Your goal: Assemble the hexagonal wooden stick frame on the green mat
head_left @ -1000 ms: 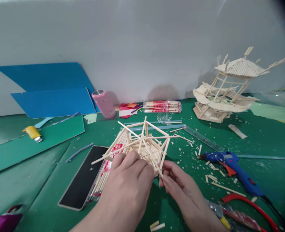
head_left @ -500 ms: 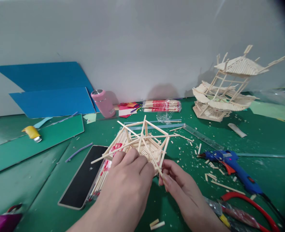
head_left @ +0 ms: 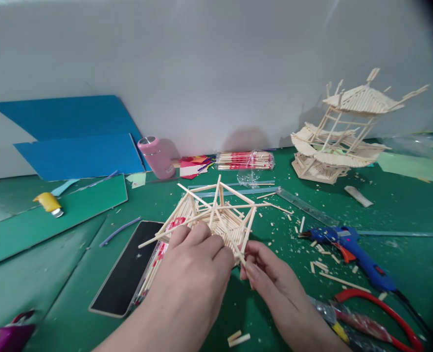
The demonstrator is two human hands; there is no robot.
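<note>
A small frame of pale wooden sticks, with a slatted base and crossed sticks on top, stands in the middle of the green table. My left hand is curled over its near side, its fingertips hidden behind the knuckles. At the near right corner, my right hand pinches the end of a wooden stick between thumb and fingers. Beneath the left side of the frame lies a plastic-wrapped bundle of sticks, beside a black phone.
To the right lie a blue glue gun, red-handled pliers and scattered stick offcuts. A stick pagoda model stands back right. Behind are a pink bottle and blue boards. A yellow cutter lies left.
Both hands keep their places on the stick frame, with only a very slight shift. The camera view has moved a little; nothing has been let go.
</note>
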